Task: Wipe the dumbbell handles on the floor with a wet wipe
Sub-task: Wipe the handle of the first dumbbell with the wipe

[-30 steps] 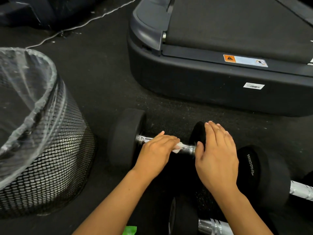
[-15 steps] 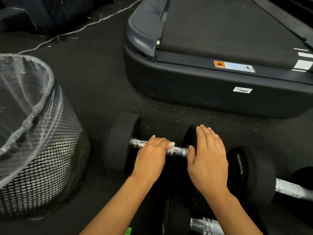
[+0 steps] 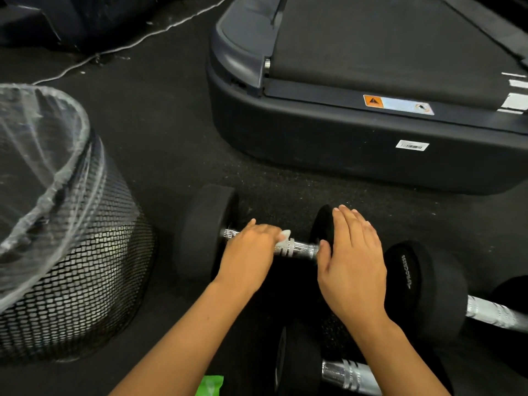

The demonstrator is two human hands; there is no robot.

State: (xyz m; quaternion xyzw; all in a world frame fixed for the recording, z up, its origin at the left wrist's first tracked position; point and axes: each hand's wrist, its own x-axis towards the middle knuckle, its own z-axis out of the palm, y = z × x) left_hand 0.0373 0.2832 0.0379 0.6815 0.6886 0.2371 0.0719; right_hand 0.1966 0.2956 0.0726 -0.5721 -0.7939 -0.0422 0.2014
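Nearest, at the bottom edge, a green packet (image 3: 210, 385) lies on the dark floor (image 3: 171, 144) beside the left forearm, and a dumbbell with a chrome handle (image 3: 350, 377) lies just right of it. A second dumbbell (image 3: 428, 284) with printed lettering on its black head lies at the right, its silver handle running off toward the frame edge. Between them and farther up, the dumbbell being cleaned (image 3: 204, 231) lies crosswise on the floor. The left hand (image 3: 251, 252) is curled closed over its handle (image 3: 300, 250), pressing a white wet wipe (image 3: 285, 235) against the metal; only a corner of the wipe shows past the fingers. The right hand (image 3: 353, 258) lies flat and open, palm down, on that dumbbell's right head. At the left stands a black mesh bin (image 3: 77, 270) lined with clear plastic. Beyond everything sits the end of a treadmill (image 3: 357, 155), and a pale cable (image 3: 137, 42) runs across the floor farther back.
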